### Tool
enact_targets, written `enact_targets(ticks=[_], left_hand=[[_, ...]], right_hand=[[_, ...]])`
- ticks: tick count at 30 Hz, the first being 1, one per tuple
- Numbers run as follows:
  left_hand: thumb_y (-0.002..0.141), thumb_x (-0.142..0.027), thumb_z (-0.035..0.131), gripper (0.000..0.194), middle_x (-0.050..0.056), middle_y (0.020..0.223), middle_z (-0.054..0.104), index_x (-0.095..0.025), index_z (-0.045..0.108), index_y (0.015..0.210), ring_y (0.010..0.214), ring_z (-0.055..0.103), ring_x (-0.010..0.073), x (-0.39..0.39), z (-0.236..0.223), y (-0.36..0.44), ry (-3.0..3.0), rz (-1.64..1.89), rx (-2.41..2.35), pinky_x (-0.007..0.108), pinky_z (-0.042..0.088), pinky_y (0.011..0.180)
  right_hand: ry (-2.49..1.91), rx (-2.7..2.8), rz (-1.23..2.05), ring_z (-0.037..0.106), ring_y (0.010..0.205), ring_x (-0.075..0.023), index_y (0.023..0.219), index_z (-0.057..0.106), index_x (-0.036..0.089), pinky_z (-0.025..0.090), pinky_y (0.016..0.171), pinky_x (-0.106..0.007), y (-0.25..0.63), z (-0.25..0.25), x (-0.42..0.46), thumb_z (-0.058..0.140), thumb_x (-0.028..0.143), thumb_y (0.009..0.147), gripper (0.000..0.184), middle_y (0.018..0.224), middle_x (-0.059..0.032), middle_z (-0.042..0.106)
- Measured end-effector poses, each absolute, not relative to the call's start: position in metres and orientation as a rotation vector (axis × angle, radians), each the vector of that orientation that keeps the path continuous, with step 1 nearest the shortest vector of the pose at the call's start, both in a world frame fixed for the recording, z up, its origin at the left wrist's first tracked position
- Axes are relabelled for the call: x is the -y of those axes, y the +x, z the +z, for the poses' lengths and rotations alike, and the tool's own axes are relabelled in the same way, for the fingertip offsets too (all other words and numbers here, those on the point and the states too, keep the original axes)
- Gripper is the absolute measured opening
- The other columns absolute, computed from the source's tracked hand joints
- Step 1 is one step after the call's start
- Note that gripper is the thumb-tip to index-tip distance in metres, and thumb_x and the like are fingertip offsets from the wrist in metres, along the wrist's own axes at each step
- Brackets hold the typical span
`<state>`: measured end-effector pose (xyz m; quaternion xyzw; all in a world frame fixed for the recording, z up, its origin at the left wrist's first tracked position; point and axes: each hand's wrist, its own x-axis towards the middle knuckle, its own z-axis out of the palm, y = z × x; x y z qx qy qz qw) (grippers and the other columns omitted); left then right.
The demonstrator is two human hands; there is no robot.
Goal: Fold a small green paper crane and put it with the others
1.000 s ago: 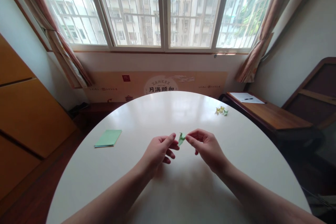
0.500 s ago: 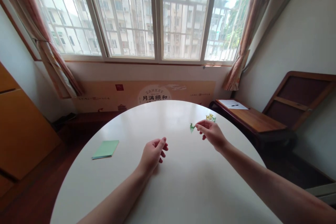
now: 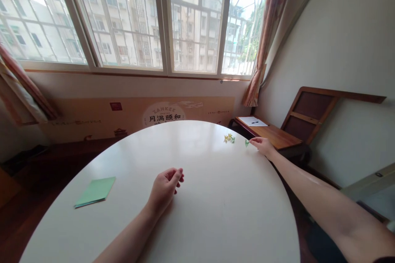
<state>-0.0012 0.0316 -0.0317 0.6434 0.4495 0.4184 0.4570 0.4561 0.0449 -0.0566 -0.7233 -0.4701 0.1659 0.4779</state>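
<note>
My right hand (image 3: 261, 146) reaches to the far right edge of the round white table (image 3: 197, 222) and pinches a tiny green folded paper figure (image 3: 247, 143) at the tabletop. A small cluster of yellow and green folded paper figures (image 3: 229, 138) lies just to the left of it. My left hand (image 3: 165, 187) rests on the table near the middle, fingers loosely curled with nothing in them. A stack of green paper sheets (image 3: 95, 191) lies on the left part of the table.
A wooden side desk (image 3: 271, 133) with a white sheet and a pen (image 3: 253, 121) stands beyond the table's right edge. A wooden frame (image 3: 308, 111) leans on the right wall. A window and a printed board (image 3: 138, 117) are behind the table.
My right hand has carried the green paper figure from the table's middle out to the right, beside the cluster. My left hand let go of it and stayed, curled. The view turned right.
</note>
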Motion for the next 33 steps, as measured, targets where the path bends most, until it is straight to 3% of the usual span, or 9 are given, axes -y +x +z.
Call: enact_targets(ticks=[15, 33], left_hand=[[0.077, -0.058, 0.061, 0.045, 0.006, 0.062, 0.064, -0.016, 0.066, 0.064, 0.055, 0.053, 0.0156, -0.033, -0.031, -0.001, 1.593, 0.999, -1.101, 0.022, 0.041, 0.043], [0.075, -0.059, 0.062, 0.045, 0.006, 0.061, 0.064, -0.016, 0.065, 0.062, 0.054, 0.052, 0.0156, -0.033, -0.031, 0.000, 1.604, 0.981, -1.114, 0.022, 0.039, 0.043]], right_hand=[[-1.832, 1.138, 0.328, 0.065, 0.097, -0.0195, 0.114, 0.064, 0.015, 0.056, 0.084, -0.037, 0.449, -0.082, -0.096, 0.059, 0.034, 0.098, 0.025, 0.116, -0.0081, 0.064], [-1.827, 1.320, 0.305, 0.065, 0.094, -0.0191, 0.109, 0.065, 0.014, 0.056, 0.084, -0.037, 0.415, -0.098, -0.109, 0.060, 0.035, 0.097, 0.025, 0.109, -0.0069, 0.066]])
